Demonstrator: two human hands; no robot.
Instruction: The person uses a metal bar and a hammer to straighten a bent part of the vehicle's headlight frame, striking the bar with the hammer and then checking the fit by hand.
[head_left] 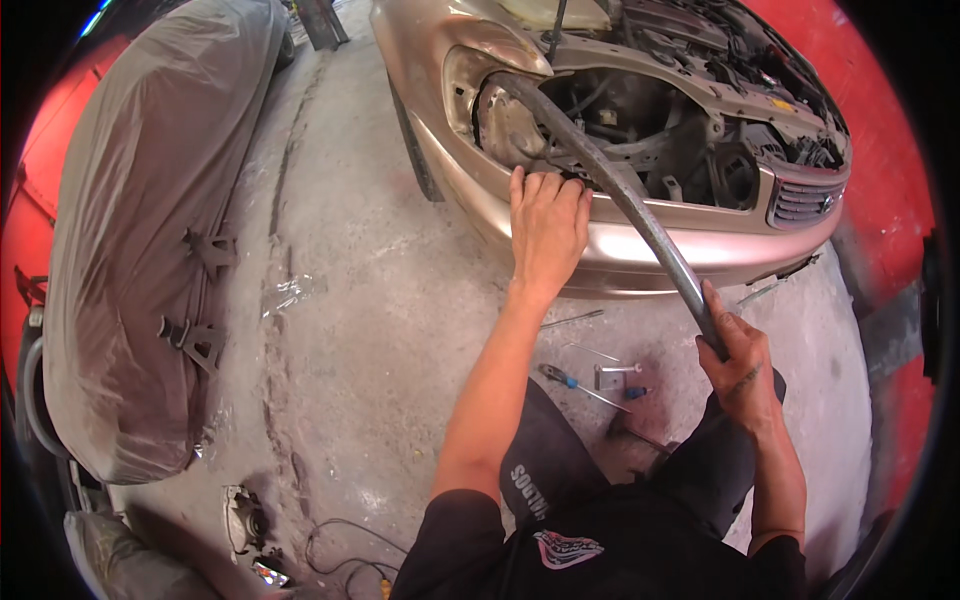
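Sheeting [150, 260] drapes a long shape at far left, well apart from the work. Nearer the middle, the curved metal pipe [640, 210] slants down to the right from the gold car's headlight opening; its upper end lies by the inner sheet metal [512, 125], and its exact contact there cannot be told, so checking that it seats firmly before any load seems wise. The left hand [550, 222] has its fingers close together on the upper edge of the bumper cover [640, 250]; whether they grip it cannot be told. That hand steadies best kept out from under the pipe, where it could be pinched. Farther right, the right hand [740, 365] holds the pipe's lower end, fingers wrapped around it, which gives long leverage: slow, even pressure should serve better than jerks, sparing the painted edge from the shaft.
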